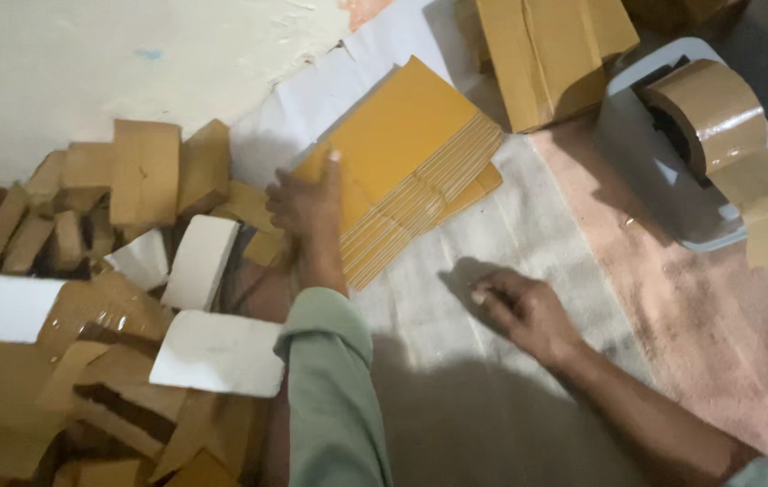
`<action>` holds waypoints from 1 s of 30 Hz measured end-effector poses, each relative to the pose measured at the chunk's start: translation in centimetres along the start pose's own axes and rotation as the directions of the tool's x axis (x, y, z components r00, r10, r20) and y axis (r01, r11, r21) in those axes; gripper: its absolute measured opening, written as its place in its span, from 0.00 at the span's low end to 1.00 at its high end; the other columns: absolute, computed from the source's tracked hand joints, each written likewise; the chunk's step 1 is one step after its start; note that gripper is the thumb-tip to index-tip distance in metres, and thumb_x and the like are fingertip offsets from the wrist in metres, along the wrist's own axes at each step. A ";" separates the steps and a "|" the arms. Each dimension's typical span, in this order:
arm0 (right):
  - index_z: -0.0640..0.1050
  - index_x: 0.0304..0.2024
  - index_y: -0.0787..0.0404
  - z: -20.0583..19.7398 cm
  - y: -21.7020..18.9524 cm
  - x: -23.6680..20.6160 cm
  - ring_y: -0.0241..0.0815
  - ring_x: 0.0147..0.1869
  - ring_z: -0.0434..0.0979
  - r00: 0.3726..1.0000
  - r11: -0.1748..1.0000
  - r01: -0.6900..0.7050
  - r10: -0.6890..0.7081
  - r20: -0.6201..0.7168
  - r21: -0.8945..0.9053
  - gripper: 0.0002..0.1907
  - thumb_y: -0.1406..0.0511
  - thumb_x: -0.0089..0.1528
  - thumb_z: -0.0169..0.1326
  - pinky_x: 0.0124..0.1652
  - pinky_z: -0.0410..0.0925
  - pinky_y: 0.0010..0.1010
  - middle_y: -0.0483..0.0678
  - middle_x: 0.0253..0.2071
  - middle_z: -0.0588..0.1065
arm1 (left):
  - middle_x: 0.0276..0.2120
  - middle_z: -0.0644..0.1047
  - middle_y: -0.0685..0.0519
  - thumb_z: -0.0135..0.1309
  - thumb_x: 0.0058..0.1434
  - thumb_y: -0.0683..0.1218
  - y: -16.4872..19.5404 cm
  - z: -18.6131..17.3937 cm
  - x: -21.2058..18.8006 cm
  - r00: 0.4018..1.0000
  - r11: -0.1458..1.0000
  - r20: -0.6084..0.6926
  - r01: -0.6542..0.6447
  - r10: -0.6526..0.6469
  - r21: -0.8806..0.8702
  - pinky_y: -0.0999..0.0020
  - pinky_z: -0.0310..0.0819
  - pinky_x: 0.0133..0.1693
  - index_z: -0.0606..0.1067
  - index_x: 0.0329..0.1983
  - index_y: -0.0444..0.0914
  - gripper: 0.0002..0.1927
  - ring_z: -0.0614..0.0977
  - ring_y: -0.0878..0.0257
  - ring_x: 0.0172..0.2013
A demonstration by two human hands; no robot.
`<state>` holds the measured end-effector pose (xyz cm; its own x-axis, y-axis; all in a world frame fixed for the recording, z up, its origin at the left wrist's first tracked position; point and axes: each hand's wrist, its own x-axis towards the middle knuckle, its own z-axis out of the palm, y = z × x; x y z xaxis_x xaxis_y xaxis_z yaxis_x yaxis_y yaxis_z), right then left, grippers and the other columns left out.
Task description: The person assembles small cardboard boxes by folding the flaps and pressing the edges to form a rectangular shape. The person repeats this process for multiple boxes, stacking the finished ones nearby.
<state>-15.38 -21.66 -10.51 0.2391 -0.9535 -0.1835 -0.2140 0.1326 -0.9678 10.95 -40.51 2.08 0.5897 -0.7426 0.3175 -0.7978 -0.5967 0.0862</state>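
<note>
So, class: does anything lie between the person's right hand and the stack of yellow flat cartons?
Nothing visible does. Only bare white cloth lies between the right hand and the yellow stack. The left hand already grips the stack's near left edge.

Left hand grips the yellow envelope stack; right hand rests on the white cloth.

Dim and warm-toned overall, with soft, slightly smeared detail throughout. Brightest on the pale wall at upper left, nearly washed out there. Broad dark shadow across the white cloth below the arms – denser towards the bottom edge. Small shadow beside the right hand (hand edges blurred). Faint glare on the tape roll; grainy in the corners.
</note>
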 end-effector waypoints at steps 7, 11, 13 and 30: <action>0.81 0.45 0.62 -0.4 0.0 0.7 0.41 0.25 0.79 0.993 0.993 0.116 -0.116 -0.003 -0.024 0.14 0.60 0.64 0.53 0.27 0.75 0.35 0.52 0.34 0.82 | 0.58 0.67 0.32 0.44 0.60 0.78 0.0 1.9 1.3 0.995 0.995 0.021 0.092 -0.093 0.031 0.39 0.65 0.56 0.69 0.60 0.31 0.48 0.68 0.38 0.58; 0.80 0.46 0.63 -0.7 -0.8 0.4 0.41 0.27 0.80 0.993 0.992 0.120 -0.120 0.005 -0.051 0.14 0.60 0.65 0.52 0.27 0.75 0.36 0.52 0.37 0.81 | 0.54 0.69 0.33 0.42 0.67 0.74 -0.7 2.3 0.4 0.989 0.999 -0.141 -0.043 0.043 0.005 0.39 0.67 0.52 0.75 0.53 0.29 0.43 0.70 0.37 0.55; 0.80 0.45 0.64 -0.8 -1.1 0.1 0.43 0.28 0.80 0.988 0.987 0.153 -0.155 -0.022 -0.046 0.15 0.60 0.64 0.53 0.29 0.74 0.38 0.53 0.36 0.82 | 0.51 0.70 0.34 0.42 0.66 0.73 -1.0 2.5 0.3 0.972 0.998 -0.228 -0.062 0.058 -0.008 0.39 0.68 0.47 0.76 0.48 0.29 0.41 0.71 0.38 0.51; 0.76 0.58 0.67 -1.3 -2.6 -1.5 0.41 0.34 0.77 0.991 0.910 -0.127 0.101 0.085 0.394 0.27 0.52 0.68 0.44 0.37 0.74 0.35 0.52 0.33 0.78 | 0.40 0.81 0.41 0.60 0.58 0.61 -3.0 -9.9 -16.9 0.829 0.731 -0.140 -0.547 0.542 -0.408 0.51 0.76 0.42 0.76 0.50 0.36 0.28 0.83 0.44 0.39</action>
<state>-16.44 -20.89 -7.53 0.2957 -0.9087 -0.2946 0.1480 0.3483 -0.9256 2.11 -23.21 5.83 0.0385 -0.8964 0.4416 -0.9570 0.0940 0.2743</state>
